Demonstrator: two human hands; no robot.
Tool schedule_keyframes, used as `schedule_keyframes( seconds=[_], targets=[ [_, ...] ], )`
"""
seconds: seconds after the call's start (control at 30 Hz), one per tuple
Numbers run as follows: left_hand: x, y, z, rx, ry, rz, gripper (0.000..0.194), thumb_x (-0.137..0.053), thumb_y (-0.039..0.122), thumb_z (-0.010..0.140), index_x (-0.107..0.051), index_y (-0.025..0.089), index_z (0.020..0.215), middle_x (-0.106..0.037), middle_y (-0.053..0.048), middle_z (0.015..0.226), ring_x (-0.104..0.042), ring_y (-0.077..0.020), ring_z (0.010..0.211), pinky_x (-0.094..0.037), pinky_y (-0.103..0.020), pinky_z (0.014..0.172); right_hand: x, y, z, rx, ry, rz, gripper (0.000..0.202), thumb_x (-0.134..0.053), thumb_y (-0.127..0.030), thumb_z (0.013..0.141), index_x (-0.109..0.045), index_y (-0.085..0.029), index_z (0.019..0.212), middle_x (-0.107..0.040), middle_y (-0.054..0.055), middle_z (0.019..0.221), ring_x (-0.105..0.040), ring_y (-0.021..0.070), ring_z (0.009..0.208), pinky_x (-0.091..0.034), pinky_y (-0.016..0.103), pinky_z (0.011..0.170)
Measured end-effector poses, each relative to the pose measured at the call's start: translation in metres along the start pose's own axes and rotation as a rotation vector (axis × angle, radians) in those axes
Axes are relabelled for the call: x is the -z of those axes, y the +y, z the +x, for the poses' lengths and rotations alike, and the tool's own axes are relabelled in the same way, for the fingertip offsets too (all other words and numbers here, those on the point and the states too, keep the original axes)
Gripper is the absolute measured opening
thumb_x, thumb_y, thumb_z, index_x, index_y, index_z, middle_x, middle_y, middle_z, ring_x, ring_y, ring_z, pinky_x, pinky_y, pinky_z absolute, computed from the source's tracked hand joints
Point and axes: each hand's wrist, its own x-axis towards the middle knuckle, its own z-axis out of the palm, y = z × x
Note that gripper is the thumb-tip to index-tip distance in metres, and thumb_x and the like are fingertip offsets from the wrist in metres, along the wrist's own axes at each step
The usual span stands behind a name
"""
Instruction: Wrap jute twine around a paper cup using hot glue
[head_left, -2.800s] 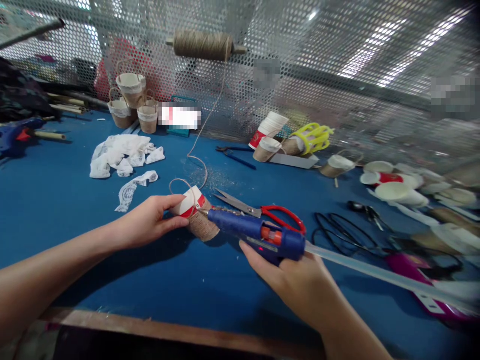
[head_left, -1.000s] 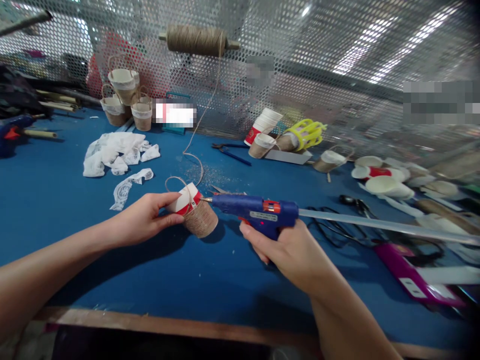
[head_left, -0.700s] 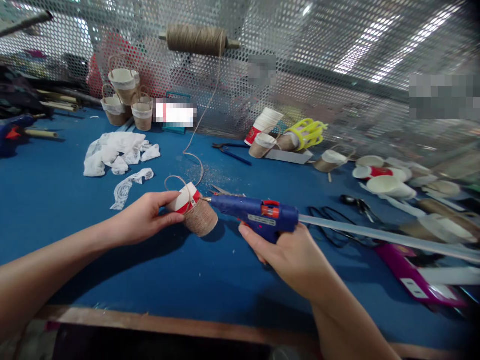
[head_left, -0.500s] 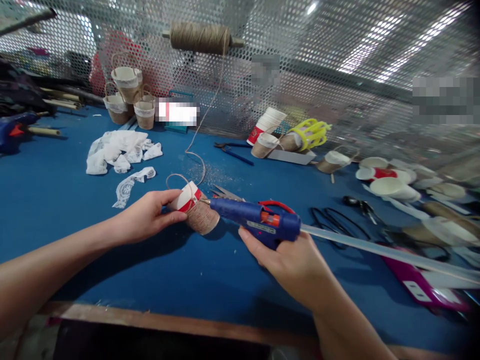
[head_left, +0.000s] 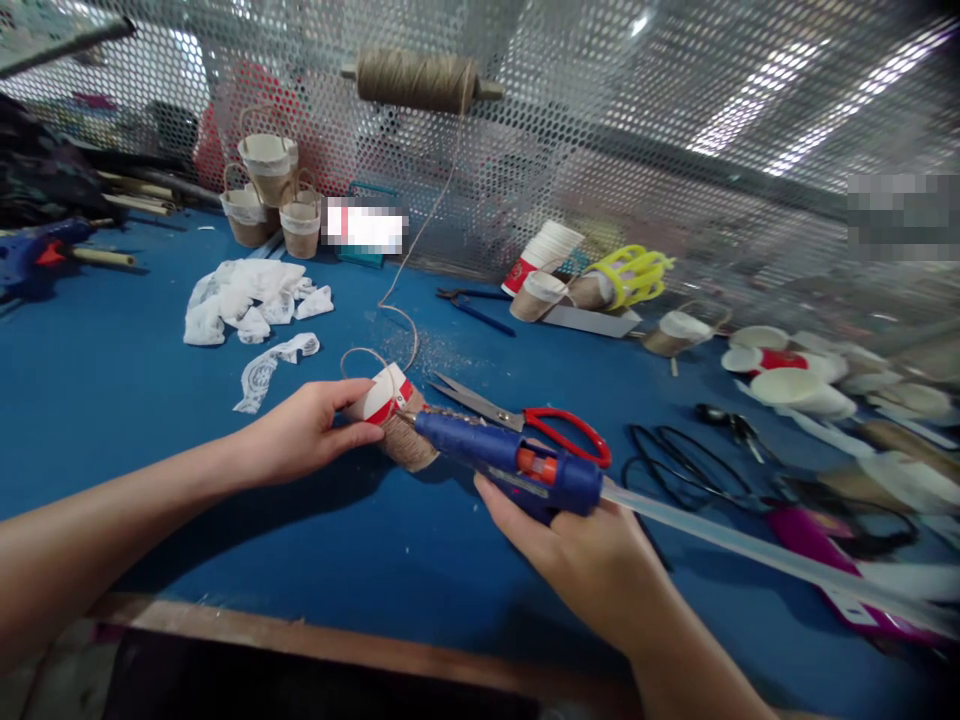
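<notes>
Head view: my L hand (head_left: 326, 430) pinches the white end of a tilted white-&-red paper cup (head_left: 384, 397), part-wound w/ brown twine (head_left: 409, 447), over the blue tabletop (head_left: 360, 580). My R hand (head_left: 592, 555) is wrapped round a dark-blue plastic glue gun (head_left: 476, 445), metal nozzle (head_left: 406, 416) at the twine edge; can't tell if touching. Red-handled metal scissors (head_left: 501, 414) lie just behind the gun.

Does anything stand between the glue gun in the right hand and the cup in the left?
Nothing visible does. The glue gun in the right hand reaches right up to the twine-wrapped cup in the left hand; contact is hard to tell. The scissors lie beyond the glue gun, not between them.
</notes>
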Motion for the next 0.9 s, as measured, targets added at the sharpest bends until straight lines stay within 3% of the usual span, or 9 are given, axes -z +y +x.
schedule_keyframes(
  seconds=[0.2, 0.4, 0.67, 0.9],
  targets=[
    [-0.001, 0.000, 0.000, 0.001, 0.005, -0.012, 0.020, -0.050, 0.030, 0.081, -0.057, 0.013, 0.089, -0.064, -0.006, 0.089, -0.056, -0.0204, 0.082, -0.043, -0.031, 0.074, 0.003, -0.004, 0.004, -0.044, -0.036, 0.053, 0.021, -0.047, -0.025, 0.078, -0.068, -0.024, 0.078, -0.059, 0.005, 0.052, -0.060, 0.0218, 0.063, -0.049, 0.034, 0.057],
    [0.002, -0.001, -0.001, -0.050, -0.049, -0.032, 0.022, -0.050, 0.028, 0.083, -0.055, 0.014, 0.100, -0.064, -0.006, 0.094, -0.057, -0.0193, 0.084, -0.043, -0.029, 0.075, 0.004, 0.002, 0.007, -0.120, -0.058, 0.089, 0.022, -0.047, -0.029, 0.076, -0.068, -0.023, 0.079, -0.057, 0.006, 0.049, -0.056, 0.0218, 0.050, -0.047, 0.036, 0.053],
    [0.009, -0.003, -0.002, -0.100, -0.110, 0.115, 0.016, -0.046, 0.026, 0.084, -0.050, 0.014, 0.095, -0.061, -0.005, 0.087, -0.055, -0.0163, 0.076, -0.041, -0.025, 0.067, 0.004, -0.005, 0.018, -0.403, -0.088, 0.283, 0.013, -0.052, -0.034, 0.077, -0.059, -0.024, 0.073, -0.047, -0.002, 0.039, -0.052, 0.0179, 0.042, -0.041, 0.029, 0.040],
    [0.010, -0.001, -0.003, -0.056, -0.113, 0.162, 0.015, -0.045, 0.027, 0.084, -0.048, 0.017, 0.095, -0.062, -0.004, 0.087, -0.055, -0.0174, 0.074, -0.041, -0.026, 0.066, 0.004, -0.002, 0.018, -0.488, -0.141, 0.381, 0.027, -0.051, -0.035, 0.077, -0.046, -0.024, 0.053, -0.043, -0.005, 0.037, -0.043, 0.0127, 0.035, -0.038, 0.027, 0.040]
  ],
)
